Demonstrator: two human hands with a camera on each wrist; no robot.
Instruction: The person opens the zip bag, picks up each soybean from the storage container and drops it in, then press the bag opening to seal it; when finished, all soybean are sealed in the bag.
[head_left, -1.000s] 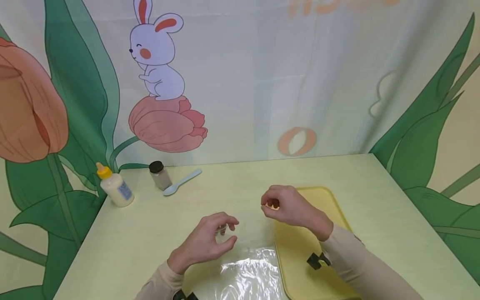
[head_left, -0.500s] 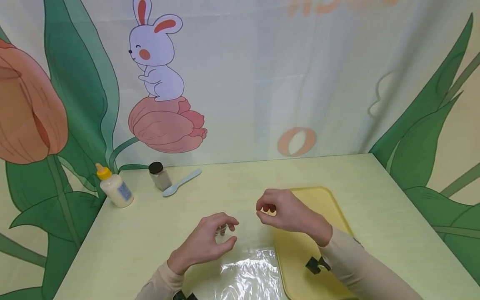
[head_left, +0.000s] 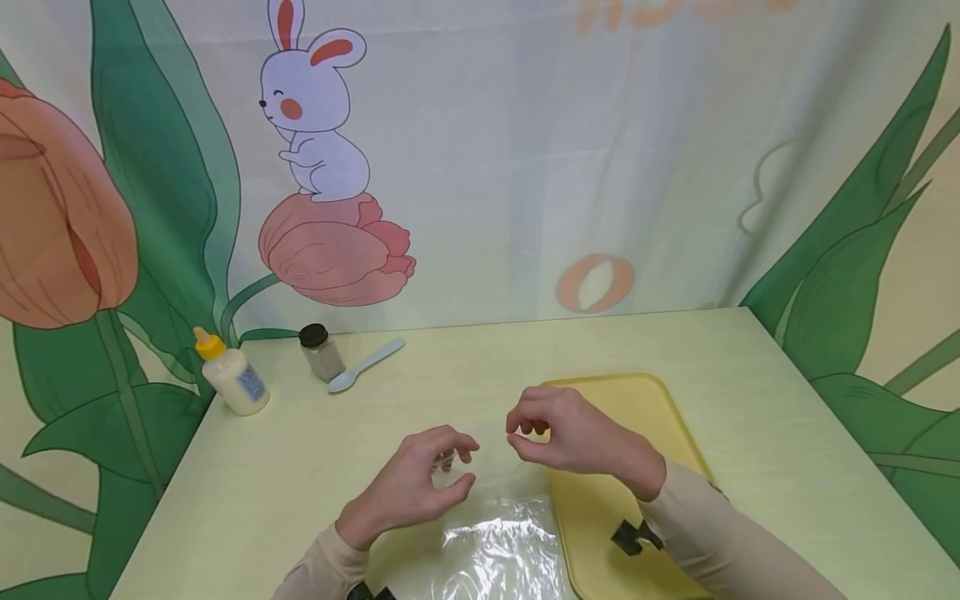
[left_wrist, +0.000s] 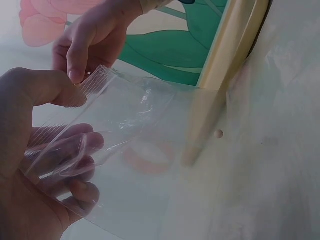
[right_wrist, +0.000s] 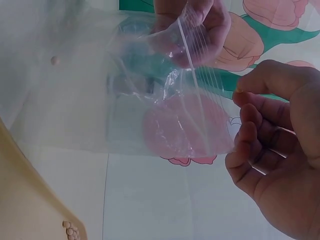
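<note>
My left hand (head_left: pixel 412 479) holds a clear zip-lock bag (left_wrist: pixel 145 110) at its mouth, thumb and fingers spread apart. Close to the mouth, my right hand (head_left: pixel 566 429) pinches a tiny pale bead (left_wrist: pixel 89 73) between thumb and index fingertip; its other fingers are loosely curled. In the left wrist view, the right thumb overlaps the bag's ridged top edge. Another small round bead (right_wrist: pixel 55 60) shows near the far end of the clear plastic. More beads (right_wrist: pixel 70 231) sit in a corner of the yellow tray (head_left: pixel 622 400), beneath my right forearm.
At the back left of the table stand a white glue bottle (head_left: pixel 236 383) with a yellow cap and a small jar (head_left: pixel 324 360) with a black lid. A light blue spoon (head_left: pixel 367 365) lies beside the jar. A printed curtain (head_left: pixel 480 167) hangs behind the table.
My right hand has moved left and lower in the head view, closer to the bag's mouth and my left hand. The left hand has stayed in place.
</note>
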